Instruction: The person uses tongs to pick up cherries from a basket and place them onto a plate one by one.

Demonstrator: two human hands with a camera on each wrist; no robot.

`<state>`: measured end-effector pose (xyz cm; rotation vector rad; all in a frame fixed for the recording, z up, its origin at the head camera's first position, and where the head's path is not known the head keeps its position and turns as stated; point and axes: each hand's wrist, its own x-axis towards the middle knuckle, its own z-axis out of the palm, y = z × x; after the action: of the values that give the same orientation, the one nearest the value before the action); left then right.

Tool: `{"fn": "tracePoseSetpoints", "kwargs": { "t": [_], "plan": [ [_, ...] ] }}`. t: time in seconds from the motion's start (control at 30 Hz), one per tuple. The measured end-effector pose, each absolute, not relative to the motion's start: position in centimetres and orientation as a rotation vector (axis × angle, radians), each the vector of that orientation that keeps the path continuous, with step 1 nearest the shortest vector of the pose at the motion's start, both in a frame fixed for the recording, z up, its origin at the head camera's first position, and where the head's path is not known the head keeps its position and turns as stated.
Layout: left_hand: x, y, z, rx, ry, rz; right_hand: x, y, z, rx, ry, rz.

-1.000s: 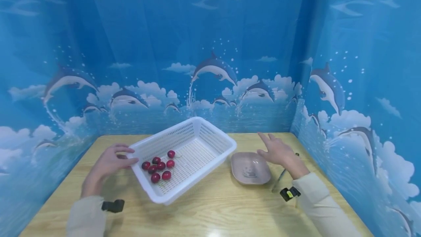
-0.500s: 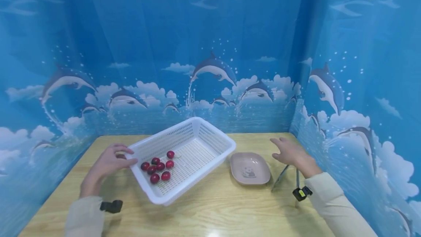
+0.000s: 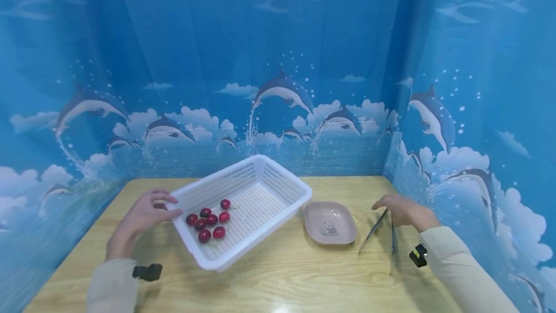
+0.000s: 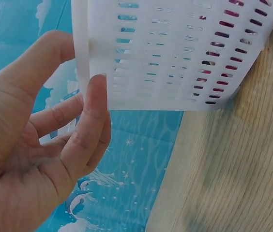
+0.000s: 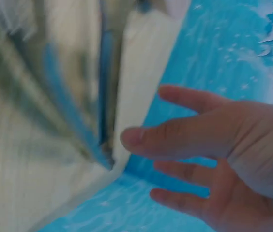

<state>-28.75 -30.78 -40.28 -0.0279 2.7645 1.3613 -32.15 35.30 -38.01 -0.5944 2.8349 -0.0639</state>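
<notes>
My left hand (image 3: 145, 214) pinches the near-left rim of a white perforated plastic basket (image 3: 236, 251), its thumb and fingers on either side in the left wrist view. Several dark red cherries (image 3: 212, 220), some with stems, lie in the basket's left end. On the right, my right hand (image 3: 404, 211) is just over the joined end of a pair of tongs (image 3: 372, 232), whose two arms spread toward me. The blurred right wrist view has the fingers apart, the nearest fingertip close beside the tongs (image 5: 106, 87); contact is hard to judge.
A pinkish-beige square dish (image 3: 334, 216) with a panda picture sits between the basket and the tongs. All this stands on a light wooden table (image 3: 278, 284). Blue dolphin-print curtains (image 3: 282, 124) rise along its back and both sides.
My right hand has moved right and down from above the dish to the joined end of the tongs. My left hand, the basket and the cherries have hardly moved.
</notes>
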Motion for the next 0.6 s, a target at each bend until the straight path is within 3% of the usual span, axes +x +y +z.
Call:
{"fn": "tracePoseSetpoints", "kwargs": {
  "t": [0.6],
  "plan": [
    [-28.9,-30.9,-40.3,-0.046,2.746,1.373,-31.5,37.9,-43.3,-0.812,2.833,-0.202]
  ]
}}
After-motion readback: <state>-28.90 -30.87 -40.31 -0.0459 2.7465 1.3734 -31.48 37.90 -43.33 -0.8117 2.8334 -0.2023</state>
